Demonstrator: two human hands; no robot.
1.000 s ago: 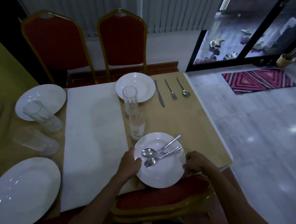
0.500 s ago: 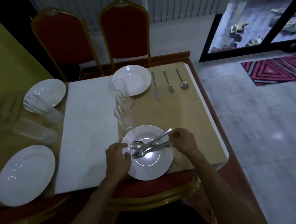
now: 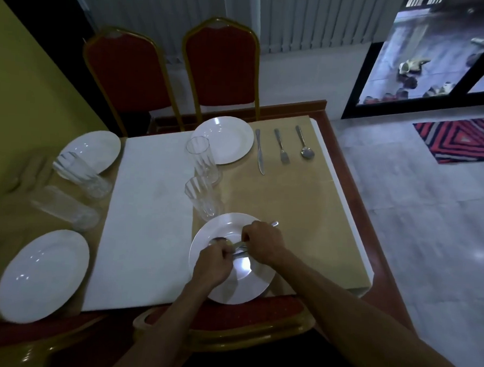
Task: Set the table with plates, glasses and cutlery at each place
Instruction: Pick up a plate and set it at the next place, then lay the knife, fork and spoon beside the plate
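Note:
A white plate (image 3: 253, 287) lies at the near edge of the table, with a spoon, fork and knife piled on it as a cutlery bundle (image 3: 239, 246). My left hand (image 3: 212, 264) and my right hand (image 3: 263, 244) are both over this plate, fingers curled round the cutlery; which piece each holds is hidden. One handle tip (image 3: 274, 223) sticks out past my right hand. Two tall glasses (image 3: 202, 199) stand just beyond the plate. The far place has a plate (image 3: 229, 139), a knife (image 3: 260, 152), a fork (image 3: 281, 147) and a spoon (image 3: 304, 144) laid out.
Two more white plates (image 3: 44, 275) (image 3: 94, 150) lie on the left side, with glasses (image 3: 81, 175) lying near them. A white runner (image 3: 146, 220) crosses the table. Two red chairs (image 3: 222, 61) stand at the far side and one (image 3: 228, 320) right below my arms.
Both hands left the plate's rim and moved onto the cutlery in its middle. The camera came closer and now looks further down.

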